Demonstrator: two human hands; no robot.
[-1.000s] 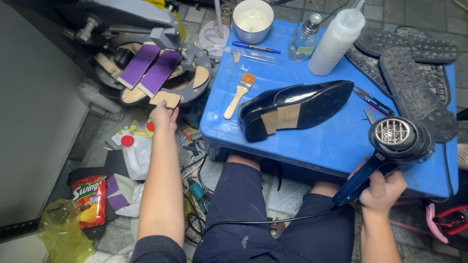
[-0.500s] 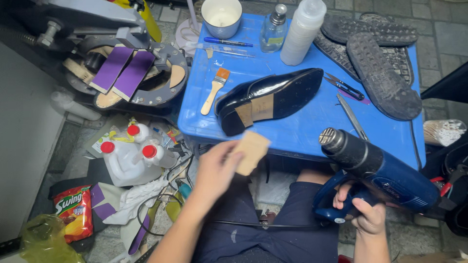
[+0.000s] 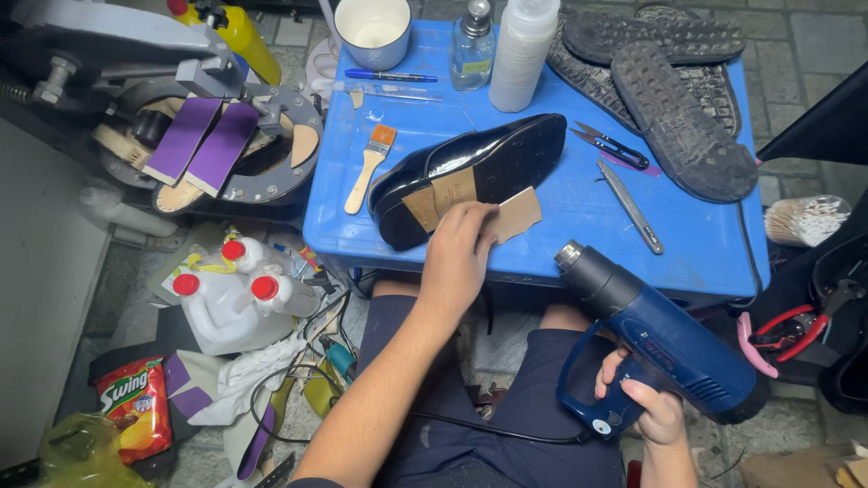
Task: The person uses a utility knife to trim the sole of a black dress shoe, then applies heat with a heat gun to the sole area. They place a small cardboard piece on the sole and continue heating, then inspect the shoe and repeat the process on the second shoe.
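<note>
The left hand point(image 3: 459, 253) presses a thin tan sole piece point(image 3: 514, 215) flat against the glossy black shoe point(image 3: 488, 161) lying sole-up on the blue desk point(image 3: 696, 244). The right hand point(image 3: 653, 411), nearer the lap, wraps its grip around the blue heat gun point(image 3: 660, 339).

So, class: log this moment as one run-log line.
left hand: pressing tan patch beside black shoe | right hand: holding blue heat gun | blue table

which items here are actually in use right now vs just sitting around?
In use:
- left hand pressing a tan sole piece at the black shoe
- right hand gripping the blue heat gun

Lying about:
- brush
- white cup
- two rubber outsoles
- snips
- white bottle
- blue table
</note>
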